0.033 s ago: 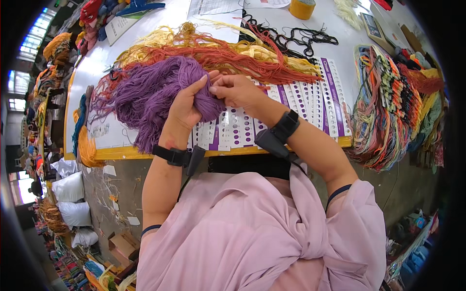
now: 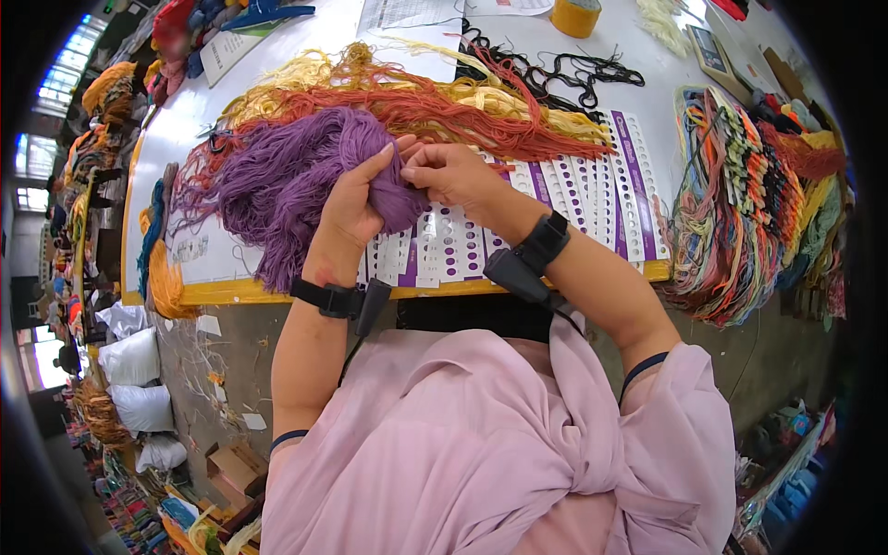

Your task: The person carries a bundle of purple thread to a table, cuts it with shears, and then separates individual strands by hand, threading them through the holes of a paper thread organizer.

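A large loose hank of purple yarn (image 2: 287, 176) lies over the near left part of the table and bunches up into my hands. My left hand (image 2: 356, 202) is closed around its right end, thumb on top. Against that same end, my right hand (image 2: 451, 176) is closed in a pinch with its fingertips near the left fingers. Whatever thin thing is in the pinch is too small to make out. Under and beside the hands are white-and-purple shade cards (image 2: 453, 242) with rows of holes. Behind the purple hank stretch rust-orange yarn (image 2: 398, 109) and pale yellow yarn (image 2: 296, 76).
Black cord (image 2: 592, 79) and a yellow tape roll (image 2: 575, 17) are at the back. Multicoloured skeins (image 2: 721, 203) hang over the table's right side. Blue and orange skeins (image 2: 166, 277) hang at the left corner. White sacks (image 2: 139, 407) and a cardboard box (image 2: 233, 470) stand on the floor.
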Action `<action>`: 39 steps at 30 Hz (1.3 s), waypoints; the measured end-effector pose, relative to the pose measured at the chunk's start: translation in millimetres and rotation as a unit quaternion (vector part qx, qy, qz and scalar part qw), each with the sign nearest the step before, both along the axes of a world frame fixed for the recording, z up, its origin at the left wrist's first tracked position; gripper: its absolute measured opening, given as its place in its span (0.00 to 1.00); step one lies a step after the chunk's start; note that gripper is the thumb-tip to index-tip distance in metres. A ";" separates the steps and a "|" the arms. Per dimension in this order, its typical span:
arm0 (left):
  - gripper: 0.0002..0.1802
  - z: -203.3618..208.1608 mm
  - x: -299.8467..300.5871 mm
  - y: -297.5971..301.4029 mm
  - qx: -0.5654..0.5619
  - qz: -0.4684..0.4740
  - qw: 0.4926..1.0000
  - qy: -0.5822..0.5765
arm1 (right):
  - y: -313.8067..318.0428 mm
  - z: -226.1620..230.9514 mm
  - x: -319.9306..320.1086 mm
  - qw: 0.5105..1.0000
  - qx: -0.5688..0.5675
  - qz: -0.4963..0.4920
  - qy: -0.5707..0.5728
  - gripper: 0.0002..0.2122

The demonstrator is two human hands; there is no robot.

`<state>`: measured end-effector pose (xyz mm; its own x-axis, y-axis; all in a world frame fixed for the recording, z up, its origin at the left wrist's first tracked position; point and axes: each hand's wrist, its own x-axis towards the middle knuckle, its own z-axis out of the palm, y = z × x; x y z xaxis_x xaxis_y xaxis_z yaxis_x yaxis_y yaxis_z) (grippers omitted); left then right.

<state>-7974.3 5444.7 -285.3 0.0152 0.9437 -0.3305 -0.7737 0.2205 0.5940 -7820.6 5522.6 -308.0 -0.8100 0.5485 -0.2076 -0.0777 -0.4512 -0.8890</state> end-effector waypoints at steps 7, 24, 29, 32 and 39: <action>0.20 -10.7 -2.5 -8.1 -0.006 0.035 0.999 -0.001 | -12.2 14.1 16.7 0.995 -0.097 -0.026 -0.011 0.05; 0.20 -5.0 3.9 -19.0 0.017 0.055 0.994 0.091 | -20.7 8.8 12.1 0.997 0.001 -0.073 -0.020 0.08; 0.22 4.9 10.5 -15.6 0.011 0.038 0.999 0.017 | -27.7 8.7 2.5 0.996 0.070 -0.057 0.012 0.05; 0.23 5.9 6.5 -16.3 0.015 0.031 0.999 0.005 | -25.5 11.4 5.5 0.996 0.065 -0.062 0.008 0.04; 0.22 5.2 6.7 -19.5 0.010 0.046 0.994 0.103 | -25.0 11.6 17.0 0.999 0.017 -0.046 -0.022 0.04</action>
<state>-7967.6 5425.2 -280.1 -0.1370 0.9447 -0.2979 -0.6516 0.1406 0.7454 -7803.6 5497.6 -296.5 -0.7464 0.6276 -0.2212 -0.0787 -0.4133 -0.9072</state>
